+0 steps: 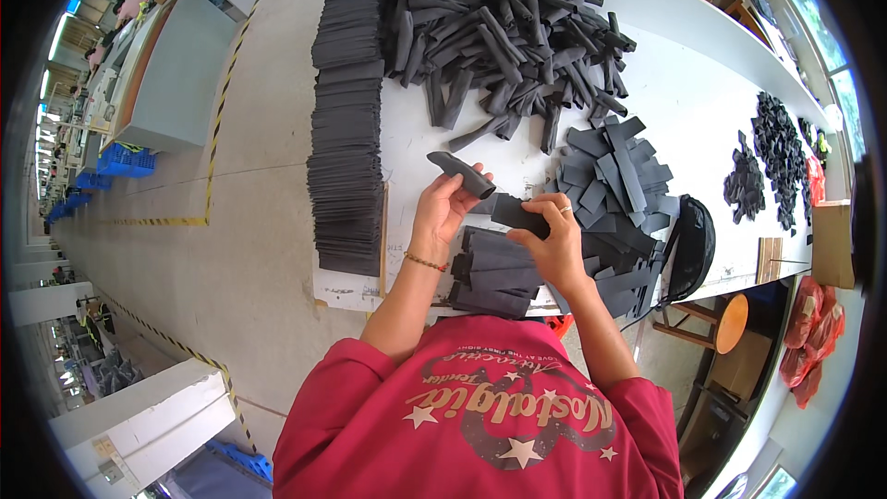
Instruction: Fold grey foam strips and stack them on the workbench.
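Observation:
My left hand (442, 212) holds a dark fabric tube (460, 176) between thumb and fingers, its open end facing right. My right hand (556, 245) pinches a flat, stiff black strip (517, 213) whose left end lies close to the tube. Whether the two touch, I cannot tell. Below my hands, a stack of black strips (499, 270) lies at the table's near edge. Beyond them spreads a large heap of dark fabric tubes (508, 37). To the right is a loose pile of flat black pieces (617, 176).
A long, neat row of stacked dark pieces (346, 129) runs along the left edge of the white table (711, 83). A black rounded bag-like item (691, 249) stands at right. Small dark pieces (776, 157) lie far right. A wooden stool (730, 323) and red bags (813, 337) are beyond.

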Available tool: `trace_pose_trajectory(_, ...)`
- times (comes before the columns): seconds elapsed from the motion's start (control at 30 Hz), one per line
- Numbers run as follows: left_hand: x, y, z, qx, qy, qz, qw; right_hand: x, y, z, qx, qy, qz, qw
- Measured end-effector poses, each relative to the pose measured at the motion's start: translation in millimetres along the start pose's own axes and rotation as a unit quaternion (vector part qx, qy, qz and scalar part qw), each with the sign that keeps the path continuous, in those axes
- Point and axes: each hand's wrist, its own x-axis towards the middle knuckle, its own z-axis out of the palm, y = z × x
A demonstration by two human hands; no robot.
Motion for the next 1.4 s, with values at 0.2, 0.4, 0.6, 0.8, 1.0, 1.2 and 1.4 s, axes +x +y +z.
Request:
trace_pose_trajectory(0.2,-2.6,-2.3,-0.5,-0.004,-0.004,-0.001,1.000,-4.3,-0.5,8.7,0.041,0.022,0.019,0.999)
trace_pose_trajectory(0.4,-8.3,-3.8,3.2,0.011,-0.019,-0.019,1.000,-3.6,-4.8,15.6,0.016,0.055,0.026,0.998)
trace_pose_trajectory(0.6,-16.1,-4.2,6.1,0.016,-0.034,-0.018,0.999,0.1,3.7,15.6,-0.069,0.089,-0.071,0.991)
trace_pose_trajectory(0.8,-23.9,-10.5,15.2,0.039,-0.015,0.009,0.999,4.2,4.2,24.5,-0.153,0.138,-0.169,0.964)
trace_pose_trajectory(1.0,-43.4,-17.3,44.9,0.024,-0.030,0.092,0.995,3.0,-13.7,34.7,-0.098,0.121,-0.099,0.983)
trace_pose_trajectory(1.2,-28.1,-13.9,35.6,0.063,-0.103,0.092,0.988,-12.9,-14.6,39.0,-0.110,0.063,-0.104,0.986)
trace_pose_trajectory(1.4,-35.2,-37.9,35.4,-0.011,-0.106,0.074,0.991,2.7,-8.3,40.7,-0.074,0.015,-0.163,0.984)
